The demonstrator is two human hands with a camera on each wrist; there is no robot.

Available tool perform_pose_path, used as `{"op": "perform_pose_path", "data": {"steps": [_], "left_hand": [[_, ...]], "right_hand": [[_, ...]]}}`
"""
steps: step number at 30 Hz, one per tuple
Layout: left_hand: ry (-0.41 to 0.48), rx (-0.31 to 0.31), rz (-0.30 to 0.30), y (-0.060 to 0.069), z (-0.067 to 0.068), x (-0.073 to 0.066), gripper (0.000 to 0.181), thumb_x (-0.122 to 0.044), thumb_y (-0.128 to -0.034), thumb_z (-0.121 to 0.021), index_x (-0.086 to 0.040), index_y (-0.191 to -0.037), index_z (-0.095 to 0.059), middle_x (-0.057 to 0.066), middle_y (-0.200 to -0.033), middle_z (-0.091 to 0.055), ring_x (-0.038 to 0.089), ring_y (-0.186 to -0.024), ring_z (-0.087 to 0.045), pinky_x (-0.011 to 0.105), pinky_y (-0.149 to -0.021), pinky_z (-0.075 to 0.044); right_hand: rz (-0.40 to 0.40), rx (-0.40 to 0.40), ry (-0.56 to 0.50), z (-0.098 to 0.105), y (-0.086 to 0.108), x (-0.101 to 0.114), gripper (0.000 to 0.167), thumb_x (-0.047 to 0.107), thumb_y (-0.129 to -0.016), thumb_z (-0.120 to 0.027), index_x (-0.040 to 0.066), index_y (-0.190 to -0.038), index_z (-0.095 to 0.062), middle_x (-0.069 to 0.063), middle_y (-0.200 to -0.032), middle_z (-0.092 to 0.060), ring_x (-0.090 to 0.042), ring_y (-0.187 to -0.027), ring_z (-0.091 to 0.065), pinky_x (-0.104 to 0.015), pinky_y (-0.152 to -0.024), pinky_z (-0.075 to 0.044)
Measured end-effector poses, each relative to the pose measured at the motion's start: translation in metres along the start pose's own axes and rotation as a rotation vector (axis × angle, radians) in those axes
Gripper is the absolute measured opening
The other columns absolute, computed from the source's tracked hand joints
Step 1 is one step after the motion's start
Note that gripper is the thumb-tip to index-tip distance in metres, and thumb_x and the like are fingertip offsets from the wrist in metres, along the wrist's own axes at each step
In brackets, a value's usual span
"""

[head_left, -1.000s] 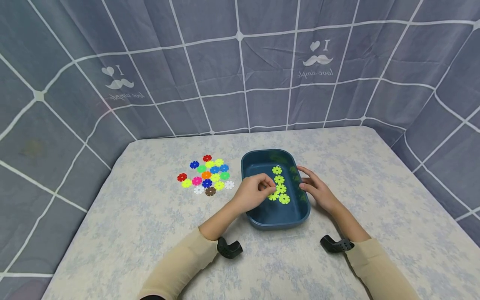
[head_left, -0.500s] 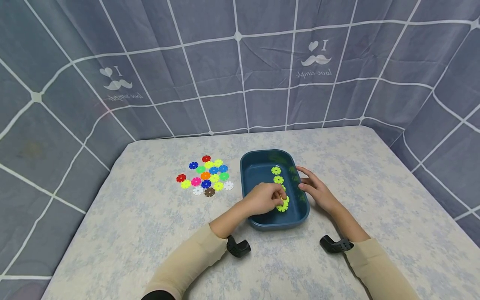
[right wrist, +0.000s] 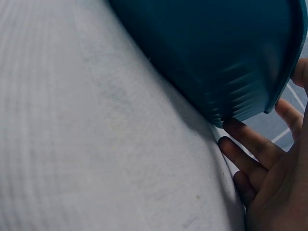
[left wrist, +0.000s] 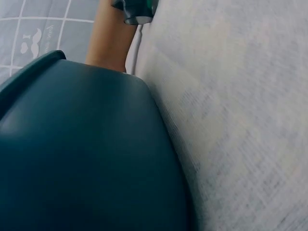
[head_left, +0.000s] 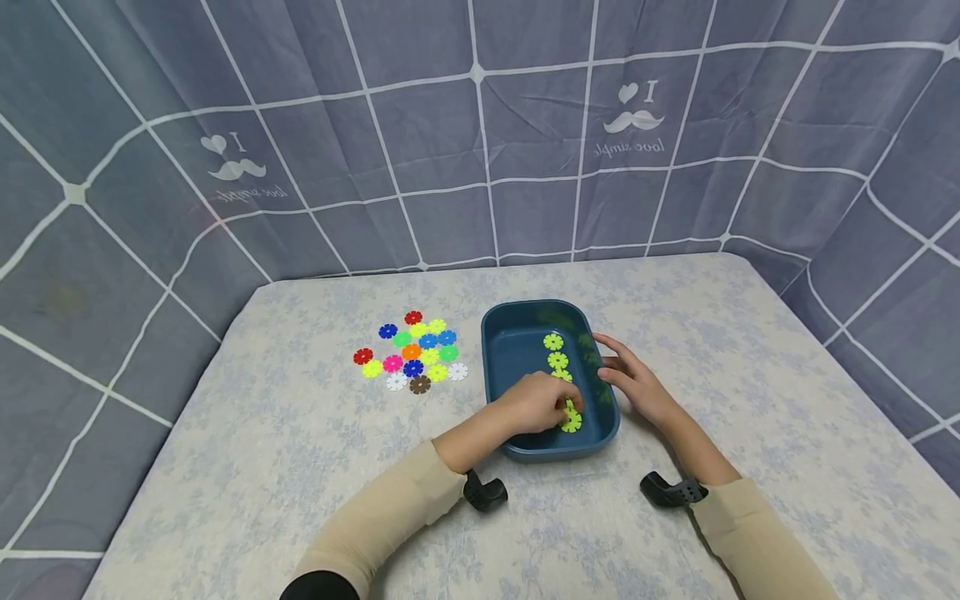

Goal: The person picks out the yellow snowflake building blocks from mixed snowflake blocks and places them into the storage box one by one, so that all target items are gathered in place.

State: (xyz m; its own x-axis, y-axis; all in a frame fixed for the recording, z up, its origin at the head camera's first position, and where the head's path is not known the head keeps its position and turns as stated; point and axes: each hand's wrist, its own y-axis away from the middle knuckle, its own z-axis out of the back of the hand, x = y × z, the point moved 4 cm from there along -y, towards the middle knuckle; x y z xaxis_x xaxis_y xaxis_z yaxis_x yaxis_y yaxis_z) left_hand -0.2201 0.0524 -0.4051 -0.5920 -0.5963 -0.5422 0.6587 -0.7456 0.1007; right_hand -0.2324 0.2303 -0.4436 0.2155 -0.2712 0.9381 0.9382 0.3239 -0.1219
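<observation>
Inside the blue bin (head_left: 525,450), my left hand (head_left: 536,403) reaches low and pinches a yellow-green snowflake disc (head_left: 570,406) near the bottom of a line of such discs. Another yellow-green disc (head_left: 572,423) lies just below its fingertips, and more run up the bin floor to the top one (head_left: 553,342). The bin's outer wall (left wrist: 91,144) fills much of the left wrist view, which does not show the left fingers. My right hand (head_left: 637,380) rests its fingers on the bin's right side; in the right wrist view the right hand (right wrist: 274,168) touches the wall with spread fingers.
Left of the bin, loose discs in several colours lie flat on the patterned tablecloth (head_left: 247,467), among them a red disc (head_left: 363,357), an orange disc (head_left: 411,352) and a brown disc (head_left: 420,384). A grey-blue curtain (head_left: 420,150) with white lines stands behind the table.
The left hand has moved right and toward the near end of the bin. The lowest yellow-green discs have shifted nearer the front. The right hand stays at the bin's side.
</observation>
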Motion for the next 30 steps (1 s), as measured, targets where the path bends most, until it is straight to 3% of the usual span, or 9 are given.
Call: {"op": "perform_pose_path", "data": {"steps": [7,15,30], "left_hand": [[-0.11,0.06,-0.007,-0.0045,-0.0028,-0.0012,0.028,-0.014,-0.0819,-0.079,-0.017,-0.11,-0.073,-0.004,-0.098,-0.066,0.008,-0.088,-0.06,0.018,-0.074,-0.047],[-0.237,0.069,0.002,-0.0024,-0.0034,-0.0028,0.033,-0.023,-0.0859,-0.076,-0.024,-0.118,-0.072,-0.004,-0.105,-0.061,0.009,-0.092,-0.055,0.022,-0.074,-0.047],[-0.19,0.053,-0.047,-0.0008,-0.0068,-0.0014,0.03,-0.021,-0.0874,-0.074,-0.023,-0.117,-0.073,-0.005,-0.097,-0.06,0.007,-0.084,-0.054,0.02,-0.068,-0.045]], "right_hand": [[-0.004,-0.004,0.004,0.0013,-0.0011,0.0009,0.057,0.016,-0.103,-0.047,0.012,-0.155,-0.024,-0.026,-0.15,-0.034,-0.044,-0.131,-0.04,-0.065,-0.101,-0.032],[0.008,0.0,-0.004,0.002,-0.0023,0.0025,0.057,0.016,-0.103,-0.046,0.012,-0.155,-0.024,-0.027,-0.149,-0.035,-0.044,-0.131,-0.041,-0.064,-0.101,-0.033],[0.012,0.0,0.003,0.0008,-0.0006,0.0002,0.056,0.014,-0.103,-0.046,0.012,-0.155,-0.024,-0.026,-0.149,-0.034,-0.045,-0.13,-0.041,-0.065,-0.1,-0.033]]}}
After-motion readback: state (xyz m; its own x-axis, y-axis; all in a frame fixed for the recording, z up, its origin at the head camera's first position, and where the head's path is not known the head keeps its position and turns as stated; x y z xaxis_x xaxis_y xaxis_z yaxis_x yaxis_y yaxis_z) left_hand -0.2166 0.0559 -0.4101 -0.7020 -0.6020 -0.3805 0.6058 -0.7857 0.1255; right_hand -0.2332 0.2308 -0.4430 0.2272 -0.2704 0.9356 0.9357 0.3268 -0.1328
